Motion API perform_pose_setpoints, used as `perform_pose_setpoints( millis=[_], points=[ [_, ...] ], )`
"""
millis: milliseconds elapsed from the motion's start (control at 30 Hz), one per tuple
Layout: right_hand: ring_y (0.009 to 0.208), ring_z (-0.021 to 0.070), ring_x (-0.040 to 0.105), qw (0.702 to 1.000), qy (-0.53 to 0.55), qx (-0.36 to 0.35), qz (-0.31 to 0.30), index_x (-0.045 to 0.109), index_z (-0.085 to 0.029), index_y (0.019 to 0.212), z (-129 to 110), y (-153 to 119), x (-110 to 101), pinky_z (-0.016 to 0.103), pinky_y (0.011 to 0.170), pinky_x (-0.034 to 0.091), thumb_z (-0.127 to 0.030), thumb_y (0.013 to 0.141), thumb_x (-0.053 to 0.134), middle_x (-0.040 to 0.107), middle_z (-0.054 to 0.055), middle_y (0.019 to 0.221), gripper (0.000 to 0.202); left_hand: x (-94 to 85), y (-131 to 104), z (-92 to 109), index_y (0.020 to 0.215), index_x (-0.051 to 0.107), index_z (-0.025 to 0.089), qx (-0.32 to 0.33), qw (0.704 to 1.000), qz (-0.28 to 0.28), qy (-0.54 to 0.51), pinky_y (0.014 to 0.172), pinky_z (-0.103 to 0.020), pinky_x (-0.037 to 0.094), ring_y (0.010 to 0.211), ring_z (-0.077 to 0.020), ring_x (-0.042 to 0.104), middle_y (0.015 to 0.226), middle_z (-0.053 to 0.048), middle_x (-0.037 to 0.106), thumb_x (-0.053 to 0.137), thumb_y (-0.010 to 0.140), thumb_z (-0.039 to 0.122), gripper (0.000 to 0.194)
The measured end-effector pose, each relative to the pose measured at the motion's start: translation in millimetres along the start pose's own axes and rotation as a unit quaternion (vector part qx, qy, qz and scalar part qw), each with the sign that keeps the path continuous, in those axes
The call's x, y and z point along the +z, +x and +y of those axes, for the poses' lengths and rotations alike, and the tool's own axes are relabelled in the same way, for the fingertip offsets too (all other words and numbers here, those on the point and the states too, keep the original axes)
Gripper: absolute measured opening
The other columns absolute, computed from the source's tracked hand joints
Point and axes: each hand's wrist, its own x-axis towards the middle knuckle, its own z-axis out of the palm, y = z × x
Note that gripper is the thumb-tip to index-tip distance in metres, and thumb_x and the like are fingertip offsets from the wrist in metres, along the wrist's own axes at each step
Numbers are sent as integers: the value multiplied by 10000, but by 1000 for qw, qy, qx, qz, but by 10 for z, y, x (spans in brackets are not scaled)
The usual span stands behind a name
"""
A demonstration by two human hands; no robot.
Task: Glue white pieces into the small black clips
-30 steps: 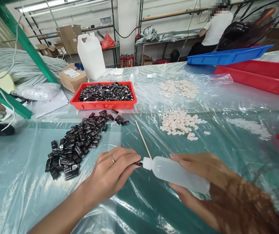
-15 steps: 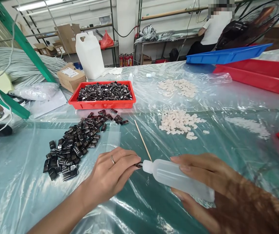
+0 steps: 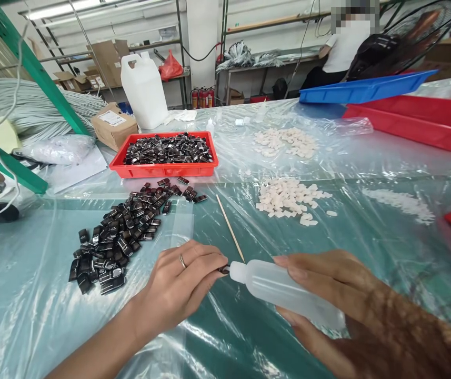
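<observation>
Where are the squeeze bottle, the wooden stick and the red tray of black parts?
squeeze bottle (image 3: 284, 289), head view, middle of its translucent body
wooden stick (image 3: 229, 226), head view, mid-shaft
red tray (image 3: 164, 169), head view, front wall

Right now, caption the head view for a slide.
Left hand pinches a small black piece at the nozzle of a squeeze bottle held by the right hand.

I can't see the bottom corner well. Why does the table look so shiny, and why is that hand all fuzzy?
Head view: ceiling lights bounce white glare off the wrinkled plastic sheet; the right hand sits close to the lens, so its wrist smears into blur; the bottle, left hand and black parts stay sharp; edges bend from the wide lens.
</observation>
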Motion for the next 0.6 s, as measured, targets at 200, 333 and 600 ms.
perform_pose_setpoints(
  millis=[200, 333, 600],
  points=[
    [1263, 269, 898, 998, -8, -50, -27, 498, -394, 1850, 3, -32, -40, 325, 896, 825, -95, 1011, 711, 865, 148, 1476, 916, -3, -8, 1, 1131, 602, 215, -17, 1000, 9, 10, 747, -240, 605, 873, -123, 727, 1009, -19, 737, 563, 1029, 231, 110],
    [1213, 299, 917, 996, -32, -79, -33, 512, -336, 1845, 55, -55, -47, 367, 847, 836, -112, 1008, 728, 878, 194, 1440, 893, -5, -8, 8, 1134, 595, 217, -16, 1000, 9, 11, 718, -234, 597, 853, -115, 723, 1001, -7, 735, 579, 1020, 218, 115],
    [1149, 323, 933, 996, -50, -77, -22, 418, -351, 1897, 68, -68, -21, 398, 781, 832, -146, 1004, 763, 893, 191, 1407, 979, -22, -7, 35, 1133, 599, 221, -18, 1000, 15, 11, 745, -239, 614, 844, -108, 721, 991, 8, 737, 602, 1007, 219, 126]
  ],
)
